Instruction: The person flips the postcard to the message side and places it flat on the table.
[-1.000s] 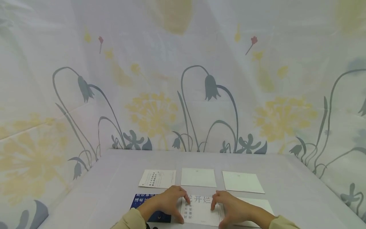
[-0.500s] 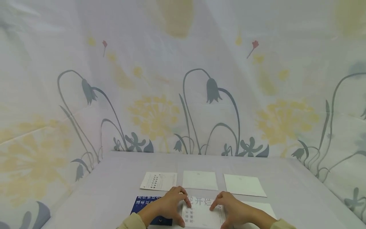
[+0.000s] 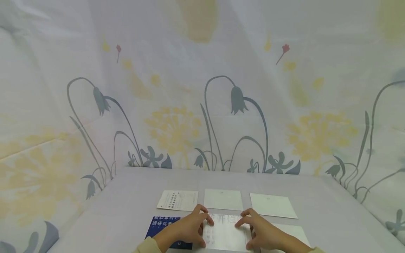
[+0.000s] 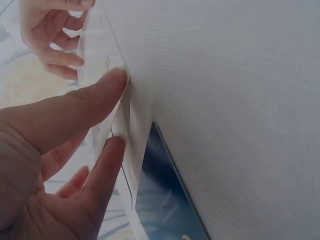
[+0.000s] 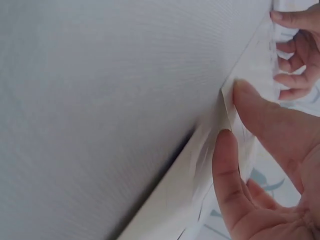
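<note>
So I've got the white printed card [image 3: 225, 233] in the middle of the near row, with the left hand [image 3: 191, 229] on its left side and the right hand [image 3: 263, 230] on its right. The fingers [image 4: 107, 157] of both hands are pinching it, thumbs [image 5: 247, 97] over the face by the near corners. In the wrist views the near edge looks slightly lifted off the counter [image 3: 126, 207]; can't tell if the far edge touches.

I'd keep the pinch light and even and move both sides together, since thin stock probably bows if 1 hand leads. Glare's washing out the print, so I'd judge level by the edges.

It's tight sideways: the blue card [image 3: 155, 226] is just left, partly covered, and the near pale card [image 3: 295, 232] is just right, also partly blocked. Low knuckles could drag either. Ahead are 3 more: far left card [image 3: 178, 200], far middle card [image 3: 223, 200], far right card [image 3: 273, 205], narrow gaps between. More counter runs beyond them to the flowered cloth [image 3: 183, 88], so lifting over seems safer than sliding.
</note>
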Available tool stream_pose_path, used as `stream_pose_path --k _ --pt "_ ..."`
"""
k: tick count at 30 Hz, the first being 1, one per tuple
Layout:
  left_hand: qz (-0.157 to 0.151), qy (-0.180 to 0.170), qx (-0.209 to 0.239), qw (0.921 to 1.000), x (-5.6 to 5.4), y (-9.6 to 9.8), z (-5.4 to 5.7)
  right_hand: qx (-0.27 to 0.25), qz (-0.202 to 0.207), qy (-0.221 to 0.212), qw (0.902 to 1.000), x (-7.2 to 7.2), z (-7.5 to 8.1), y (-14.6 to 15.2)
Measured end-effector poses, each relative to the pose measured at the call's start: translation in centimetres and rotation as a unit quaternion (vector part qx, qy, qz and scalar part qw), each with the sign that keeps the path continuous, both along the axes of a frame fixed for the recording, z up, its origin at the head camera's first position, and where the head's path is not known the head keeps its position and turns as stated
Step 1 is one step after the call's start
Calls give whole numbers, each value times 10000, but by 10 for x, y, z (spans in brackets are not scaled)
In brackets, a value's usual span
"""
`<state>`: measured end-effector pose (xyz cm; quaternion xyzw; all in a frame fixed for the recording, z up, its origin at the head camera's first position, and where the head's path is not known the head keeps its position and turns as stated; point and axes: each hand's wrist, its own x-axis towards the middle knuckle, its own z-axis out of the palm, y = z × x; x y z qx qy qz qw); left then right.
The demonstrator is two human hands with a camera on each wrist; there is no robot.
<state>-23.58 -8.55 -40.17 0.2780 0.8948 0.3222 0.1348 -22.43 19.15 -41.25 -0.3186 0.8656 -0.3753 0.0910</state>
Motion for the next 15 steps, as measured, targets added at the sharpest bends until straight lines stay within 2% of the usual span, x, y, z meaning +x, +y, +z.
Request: stream_pose_path --k 4,7,11,15 --pt "349 -21 450 9984 -3 1 -1 -40 -555 151 9983 4 2 -2" --pt "688 -48 899 9936 -5 1 -2 -140 -950 331 9948 6 3 -5" --pt "1047 250 1259 9862 -6 0 -4 -354 -1212 573 9903 4 5 -7" --pt "1214 566 1523 9792 -6 2 -6 -543 -1288 878 9863 0 6 -4"
